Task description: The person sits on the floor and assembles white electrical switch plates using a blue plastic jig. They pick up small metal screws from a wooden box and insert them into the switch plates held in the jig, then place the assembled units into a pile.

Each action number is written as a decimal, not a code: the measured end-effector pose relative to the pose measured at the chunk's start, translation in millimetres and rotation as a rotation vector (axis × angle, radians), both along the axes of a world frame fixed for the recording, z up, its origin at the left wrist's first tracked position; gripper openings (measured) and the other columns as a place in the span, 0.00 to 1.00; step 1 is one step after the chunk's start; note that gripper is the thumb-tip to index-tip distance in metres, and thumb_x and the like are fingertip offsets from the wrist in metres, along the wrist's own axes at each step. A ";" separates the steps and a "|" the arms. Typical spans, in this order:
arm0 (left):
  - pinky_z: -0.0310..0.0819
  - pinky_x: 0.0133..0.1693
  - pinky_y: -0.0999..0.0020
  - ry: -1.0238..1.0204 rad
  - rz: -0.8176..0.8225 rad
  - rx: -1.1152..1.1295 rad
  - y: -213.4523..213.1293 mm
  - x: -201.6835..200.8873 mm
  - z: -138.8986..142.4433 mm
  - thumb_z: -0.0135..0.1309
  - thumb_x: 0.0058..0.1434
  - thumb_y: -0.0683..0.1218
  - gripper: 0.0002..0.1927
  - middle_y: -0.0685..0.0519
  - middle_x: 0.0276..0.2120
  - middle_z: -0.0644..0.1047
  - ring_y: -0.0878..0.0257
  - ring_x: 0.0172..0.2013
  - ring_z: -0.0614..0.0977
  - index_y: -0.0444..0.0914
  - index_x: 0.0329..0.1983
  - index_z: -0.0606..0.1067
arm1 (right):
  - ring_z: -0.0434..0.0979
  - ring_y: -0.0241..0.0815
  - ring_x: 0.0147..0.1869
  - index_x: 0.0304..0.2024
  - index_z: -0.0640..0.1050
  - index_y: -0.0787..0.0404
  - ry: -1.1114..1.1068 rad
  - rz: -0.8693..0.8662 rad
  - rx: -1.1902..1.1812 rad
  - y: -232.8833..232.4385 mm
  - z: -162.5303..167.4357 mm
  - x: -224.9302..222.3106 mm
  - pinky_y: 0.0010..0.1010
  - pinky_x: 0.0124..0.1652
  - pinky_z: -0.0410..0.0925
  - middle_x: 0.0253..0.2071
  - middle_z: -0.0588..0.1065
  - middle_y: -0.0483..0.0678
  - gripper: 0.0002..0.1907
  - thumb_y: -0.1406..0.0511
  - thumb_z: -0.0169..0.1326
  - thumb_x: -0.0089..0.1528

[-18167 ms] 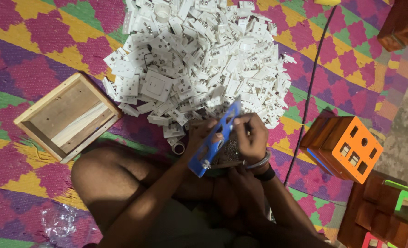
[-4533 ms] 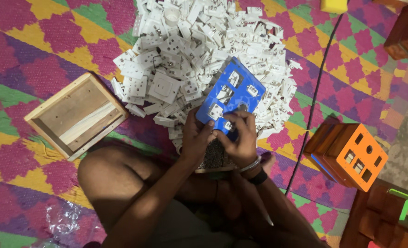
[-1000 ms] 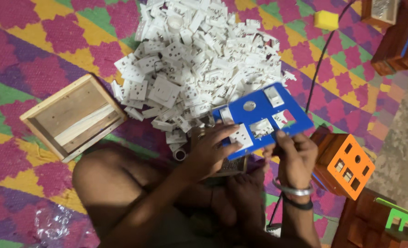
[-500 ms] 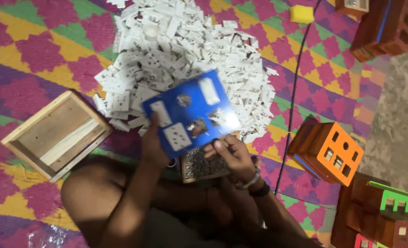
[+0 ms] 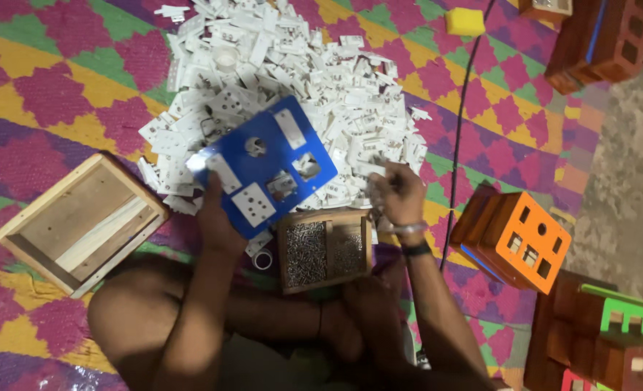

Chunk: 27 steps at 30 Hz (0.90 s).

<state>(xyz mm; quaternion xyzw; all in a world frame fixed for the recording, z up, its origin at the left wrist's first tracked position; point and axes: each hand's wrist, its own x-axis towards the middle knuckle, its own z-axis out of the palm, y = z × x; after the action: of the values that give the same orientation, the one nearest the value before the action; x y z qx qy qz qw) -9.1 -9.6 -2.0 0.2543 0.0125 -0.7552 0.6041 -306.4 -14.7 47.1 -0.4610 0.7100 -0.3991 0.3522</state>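
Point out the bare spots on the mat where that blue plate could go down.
Bare mat lies left of the white parts pile, above the open wooden box. Another patch lies between the black cable and the orange box. The middle, around the screw tray, is crowded.

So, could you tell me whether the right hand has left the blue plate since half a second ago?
Yes. The right hand has let go of the blue plate and now rests farther right on the pile of white parts. The left hand alone holds the plate.
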 end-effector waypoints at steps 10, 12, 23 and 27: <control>0.82 0.48 0.57 -0.134 -0.127 -0.084 16.5 -42.7 -11.5 0.49 0.74 0.57 0.26 0.48 0.50 0.79 0.55 0.47 0.83 0.35 0.64 0.69 | 0.85 0.49 0.40 0.49 0.75 0.73 -0.496 0.045 -0.008 65.5 11.3 20.0 0.35 0.40 0.79 0.37 0.81 0.57 0.11 0.75 0.56 0.64; 0.82 0.46 0.58 -0.094 -0.165 -0.127 21.1 -45.0 -8.9 0.49 0.73 0.58 0.26 0.47 0.48 0.80 0.54 0.44 0.84 0.34 0.62 0.70 | 0.86 0.49 0.43 0.49 0.74 0.72 -0.508 0.086 -0.009 73.0 12.8 32.4 0.36 0.42 0.80 0.38 0.81 0.57 0.10 0.74 0.56 0.65; 0.82 0.46 0.64 -0.149 -0.180 -0.110 25.6 -53.7 0.6 0.47 0.71 0.58 0.25 0.50 0.48 0.79 0.61 0.45 0.84 0.37 0.62 0.67 | 0.84 0.42 0.33 0.52 0.71 0.66 -0.473 0.155 0.041 73.1 13.9 72.9 0.29 0.32 0.76 0.32 0.81 0.53 0.15 0.73 0.56 0.63; 0.81 0.47 0.59 -0.016 -0.170 -0.054 27.4 -55.8 -2.0 0.48 0.72 0.60 0.26 0.48 0.47 0.79 0.57 0.45 0.83 0.36 0.62 0.68 | 0.77 0.34 0.23 0.48 0.78 0.68 -0.104 0.201 0.025 72.5 15.8 79.3 0.24 0.25 0.69 0.22 0.76 0.50 0.10 0.71 0.58 0.65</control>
<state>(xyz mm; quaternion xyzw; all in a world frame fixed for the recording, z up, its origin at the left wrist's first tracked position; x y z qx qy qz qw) -64.8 17.8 -4.0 0.2442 -0.0345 -0.8017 0.5445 -227.0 57.9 62.9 -0.5041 0.6459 -0.3762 0.4326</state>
